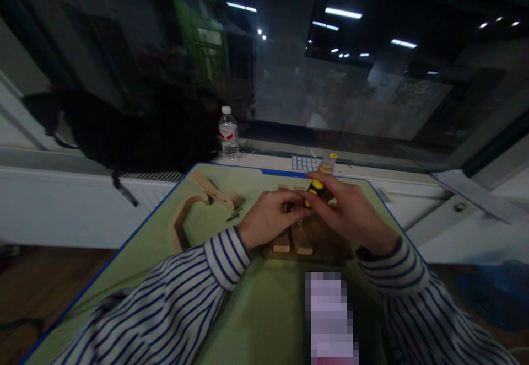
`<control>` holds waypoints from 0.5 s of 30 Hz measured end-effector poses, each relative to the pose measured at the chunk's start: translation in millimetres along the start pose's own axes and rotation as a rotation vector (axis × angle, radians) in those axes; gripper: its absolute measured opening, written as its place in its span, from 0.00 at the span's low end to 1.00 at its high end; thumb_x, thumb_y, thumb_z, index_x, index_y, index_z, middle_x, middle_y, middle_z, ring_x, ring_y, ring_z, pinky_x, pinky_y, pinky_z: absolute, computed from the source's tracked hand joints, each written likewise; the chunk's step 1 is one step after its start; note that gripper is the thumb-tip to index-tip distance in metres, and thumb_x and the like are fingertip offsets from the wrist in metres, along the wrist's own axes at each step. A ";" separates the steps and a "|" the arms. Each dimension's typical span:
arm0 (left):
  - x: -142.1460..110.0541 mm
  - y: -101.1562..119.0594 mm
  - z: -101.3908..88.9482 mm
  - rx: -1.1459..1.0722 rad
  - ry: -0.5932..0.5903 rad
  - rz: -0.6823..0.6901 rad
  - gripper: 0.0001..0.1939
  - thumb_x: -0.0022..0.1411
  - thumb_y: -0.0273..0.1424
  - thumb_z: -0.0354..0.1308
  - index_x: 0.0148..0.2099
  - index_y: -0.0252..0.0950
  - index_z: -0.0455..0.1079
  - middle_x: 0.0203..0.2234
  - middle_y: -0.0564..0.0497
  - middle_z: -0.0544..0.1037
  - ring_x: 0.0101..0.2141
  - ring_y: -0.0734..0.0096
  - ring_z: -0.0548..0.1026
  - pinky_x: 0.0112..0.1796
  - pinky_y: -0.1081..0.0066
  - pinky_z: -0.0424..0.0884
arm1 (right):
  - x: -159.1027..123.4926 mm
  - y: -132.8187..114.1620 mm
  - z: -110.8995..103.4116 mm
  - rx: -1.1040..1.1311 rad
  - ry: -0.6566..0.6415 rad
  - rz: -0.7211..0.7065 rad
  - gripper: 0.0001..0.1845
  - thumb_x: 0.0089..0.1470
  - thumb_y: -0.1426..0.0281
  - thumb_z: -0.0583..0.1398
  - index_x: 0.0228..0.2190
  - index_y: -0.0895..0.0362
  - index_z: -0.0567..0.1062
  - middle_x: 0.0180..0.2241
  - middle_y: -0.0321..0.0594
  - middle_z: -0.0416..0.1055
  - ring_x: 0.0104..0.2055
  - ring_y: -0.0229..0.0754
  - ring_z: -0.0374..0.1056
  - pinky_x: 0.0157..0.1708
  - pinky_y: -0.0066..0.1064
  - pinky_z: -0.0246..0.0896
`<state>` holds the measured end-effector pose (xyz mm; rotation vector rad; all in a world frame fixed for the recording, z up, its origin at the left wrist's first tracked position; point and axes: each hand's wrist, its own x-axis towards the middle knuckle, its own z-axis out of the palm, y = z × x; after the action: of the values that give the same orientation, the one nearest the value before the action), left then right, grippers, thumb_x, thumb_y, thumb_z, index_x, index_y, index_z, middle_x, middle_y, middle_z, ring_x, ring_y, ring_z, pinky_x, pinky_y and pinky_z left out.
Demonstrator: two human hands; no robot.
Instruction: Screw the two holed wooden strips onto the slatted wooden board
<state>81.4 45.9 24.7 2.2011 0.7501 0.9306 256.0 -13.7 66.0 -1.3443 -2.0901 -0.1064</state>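
Note:
My right hand is wrapped round a screwdriver with a stubby yellow and black handle, which it holds tilted over the wooden pieces. Close against it, my left hand has its fingers pinched together near the screwdriver's lower end; what they grip is hidden. Beneath both hands lie two light wooden strips side by side on a dark brown board. To the left of my left hand, a few dark screws rest on the green table.
Curved wooden parts and a straight wooden piece lie at the table's left. On the sill behind stand a water bottle and a small clear container with a yellow top. A pixelated upright shape is at the front.

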 end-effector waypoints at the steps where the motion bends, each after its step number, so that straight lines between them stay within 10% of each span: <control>1: 0.2 0.2 -0.3 0.007 0.003 0.002 0.10 0.59 0.36 0.60 0.40 0.35 0.76 0.32 0.52 0.80 0.33 0.70 0.76 0.36 0.72 0.69 | 1.4 -0.8 -2.7 0.002 -0.017 0.006 0.22 0.59 0.64 0.56 0.53 0.58 0.67 0.41 0.45 0.77 0.35 0.42 0.74 0.35 0.34 0.70; 15: -1.1 -0.9 -5.3 0.019 -0.021 0.043 0.11 0.61 0.33 0.58 0.43 0.36 0.76 0.34 0.51 0.80 0.35 0.70 0.76 0.39 0.71 0.70 | 18.2 -7.8 -23.9 -0.037 -0.189 -0.142 0.22 0.60 0.61 0.55 0.53 0.57 0.68 0.44 0.45 0.76 0.42 0.44 0.74 0.41 0.36 0.69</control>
<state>76.5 47.4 26.6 2.2482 0.7069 0.9243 255.9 -12.4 97.0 -1.2689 -2.3518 -0.0808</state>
